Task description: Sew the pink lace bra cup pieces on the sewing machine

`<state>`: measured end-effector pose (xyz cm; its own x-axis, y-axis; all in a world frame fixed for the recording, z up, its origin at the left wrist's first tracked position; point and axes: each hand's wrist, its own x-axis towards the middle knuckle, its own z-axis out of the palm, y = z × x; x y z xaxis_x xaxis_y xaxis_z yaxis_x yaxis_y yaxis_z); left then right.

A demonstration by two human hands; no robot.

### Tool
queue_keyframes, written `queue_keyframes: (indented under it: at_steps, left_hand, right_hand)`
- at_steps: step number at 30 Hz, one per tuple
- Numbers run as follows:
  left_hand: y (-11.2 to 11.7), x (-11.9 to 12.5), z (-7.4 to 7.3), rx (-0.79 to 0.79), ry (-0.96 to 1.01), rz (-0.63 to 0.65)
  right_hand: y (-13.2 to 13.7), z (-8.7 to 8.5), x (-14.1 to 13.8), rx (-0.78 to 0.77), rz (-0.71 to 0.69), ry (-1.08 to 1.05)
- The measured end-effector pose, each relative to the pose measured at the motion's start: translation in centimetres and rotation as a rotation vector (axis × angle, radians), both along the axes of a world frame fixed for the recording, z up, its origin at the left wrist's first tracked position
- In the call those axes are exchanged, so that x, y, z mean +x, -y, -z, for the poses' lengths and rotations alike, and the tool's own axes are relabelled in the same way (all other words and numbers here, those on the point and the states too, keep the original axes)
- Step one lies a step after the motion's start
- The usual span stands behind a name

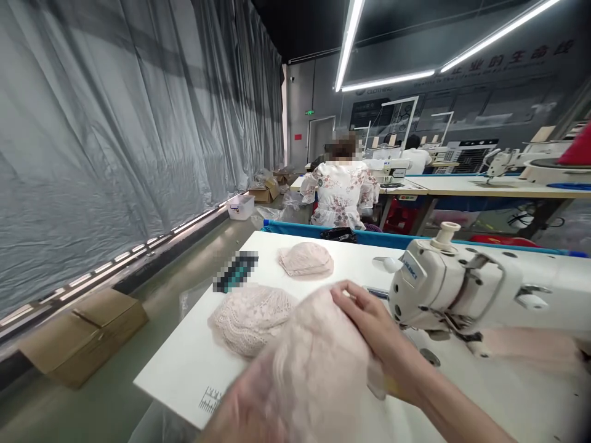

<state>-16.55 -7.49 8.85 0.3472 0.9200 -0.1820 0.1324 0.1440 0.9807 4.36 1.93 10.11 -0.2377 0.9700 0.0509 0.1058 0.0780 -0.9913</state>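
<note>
A flat white tabletop [180,363] carries a white metal sewing machine [462,283] at right. Nearer the camera hangs a pale pink lacy cloth [323,363], in front of a cream lace bundle [253,317]; a smaller pale pink lace bundle [307,259] lies farther back. The right hand [369,314], its forearm slanting up from lower right, curls its fingers closed on the cloth's upper edge — the left hand [253,400], low at its other side, is too blurred to tell its grip.
</note>
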Motion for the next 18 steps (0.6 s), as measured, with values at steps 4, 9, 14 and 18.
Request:
queue_keyframes:
  at_steps: [4,9,14,18]
  left_hand:
    - [-9.1,0.0,-2.3,0.199,0.171,-0.246]
    - [-22.7,0.8,-2.1,0.274,-0.156,-0.387]
    - [-27.5,1.7,2.5,0.399,-0.53,-0.303]
    - [-27.5,2.2,4.4,0.477,-0.745,-0.144]
  right_hand:
    - [-8.1,-0.5,-1.8,0.095,0.19,-0.042]
    - [-17.8,1.4,-2.9,0.127,0.443,0.148]
    - [-21.7,5.5,-2.7,0.108,0.501,0.534]
    - [-21.7,6.8,-2.5,0.111,0.461,0.799]
